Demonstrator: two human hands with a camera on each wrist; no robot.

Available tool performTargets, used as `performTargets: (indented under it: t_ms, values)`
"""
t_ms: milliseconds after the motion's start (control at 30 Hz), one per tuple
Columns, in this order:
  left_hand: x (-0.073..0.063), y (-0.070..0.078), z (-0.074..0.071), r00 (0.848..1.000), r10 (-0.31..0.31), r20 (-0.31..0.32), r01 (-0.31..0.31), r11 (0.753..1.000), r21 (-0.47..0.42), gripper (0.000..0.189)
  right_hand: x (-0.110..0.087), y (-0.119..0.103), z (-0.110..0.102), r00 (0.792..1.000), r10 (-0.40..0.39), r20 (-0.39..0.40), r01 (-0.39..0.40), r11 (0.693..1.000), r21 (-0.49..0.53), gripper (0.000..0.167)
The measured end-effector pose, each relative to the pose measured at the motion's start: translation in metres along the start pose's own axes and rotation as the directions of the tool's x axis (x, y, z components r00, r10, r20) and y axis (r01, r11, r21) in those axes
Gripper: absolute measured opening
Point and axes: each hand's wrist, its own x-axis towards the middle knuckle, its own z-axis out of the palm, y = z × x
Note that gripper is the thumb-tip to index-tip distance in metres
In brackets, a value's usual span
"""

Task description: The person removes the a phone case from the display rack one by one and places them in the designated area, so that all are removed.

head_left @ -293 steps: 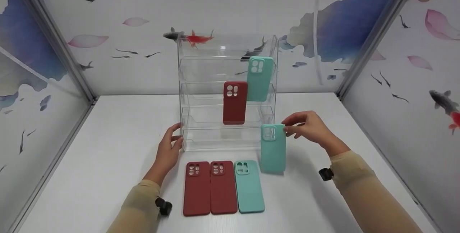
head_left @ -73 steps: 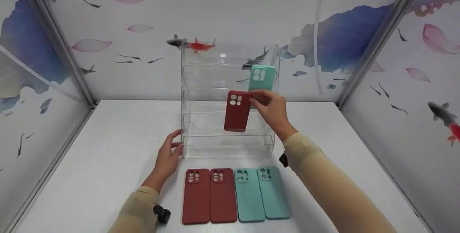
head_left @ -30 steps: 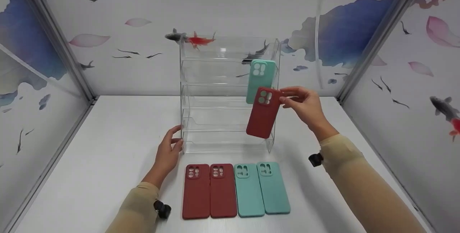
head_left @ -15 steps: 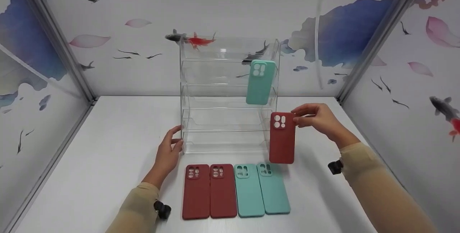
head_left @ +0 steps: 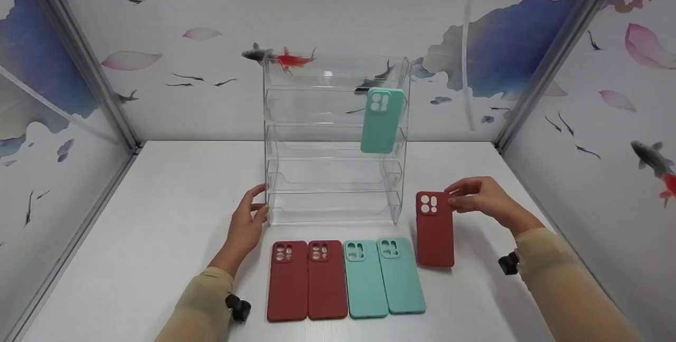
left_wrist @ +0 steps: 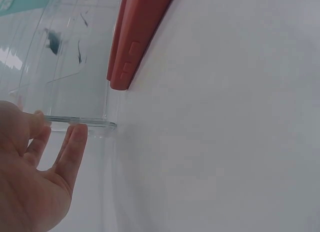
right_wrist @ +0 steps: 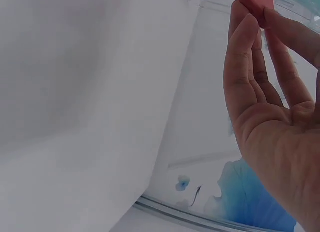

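My right hand [head_left: 483,198] pinches a dark red phone case [head_left: 435,236] by its upper right corner, holding it upright just right of the row of cases. In the right wrist view, thumb and fingertips meet on the red corner. My left hand [head_left: 248,223] touches the left side panel of a clear tiered acrylic rack [head_left: 332,218], its fingers fairly straight against the panel. One turquoise phone case [head_left: 381,123] stands in the rack, on an upper tier at the right.
In front of the rack lie two red phone cases [head_left: 288,289] [head_left: 328,289] and two turquoise phone cases [head_left: 366,286] [head_left: 402,284], side by side. Printed panels [head_left: 185,104] enclose the white table [head_left: 158,194] at the back and sides.
My right hand took the red case out of the rack and moved it right and down to beside the row. Earlier, a turquoise case was laid at the row's right end. The left hand stayed.
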Motion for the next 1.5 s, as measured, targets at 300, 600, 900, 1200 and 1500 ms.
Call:
performTargets:
  t_ms: [300, 600, 900, 1200, 1500]
  values:
    - [0.001, -0.001, 0.000, 1.000, 0.007, -0.002, -0.007, 1.000, -0.001, 0.053, -0.011, 0.030, 0.013, 1.000, 0.028, 0.008, -0.028, 0.999, -0.016, 0.043]
    - [0.001, -0.001, -0.001, 1.000, 0.010, -0.001, -0.010, 1.000, -0.006, 0.053, -0.017, 0.046, 0.027, 0.995, 0.059, 0.077, -0.051, 0.994, -0.096, 0.036]
    - [0.000, 0.000, -0.001, 1.000, 0.008, -0.001, -0.008, 1.000, 0.005, 0.053, -0.019, 0.056, 0.038, 0.990, 0.042, 0.133, -0.027, 0.994, -0.110, 0.033]
    - [0.000, -0.001, 0.000, 1.000, 0.013, -0.005, -0.013, 1.000, -0.008, 0.052, -0.021, 0.057, 0.045, 0.990, 0.053, 0.128, -0.039, 0.993, -0.114, 0.029]
    - [-0.001, 0.000, 0.000, 1.000, 0.005, -0.001, -0.005, 1.000, -0.003, 0.051, -0.026, 0.058, 0.051, 0.995, 0.056, 0.077, -0.048, 0.993, -0.107, 0.032]
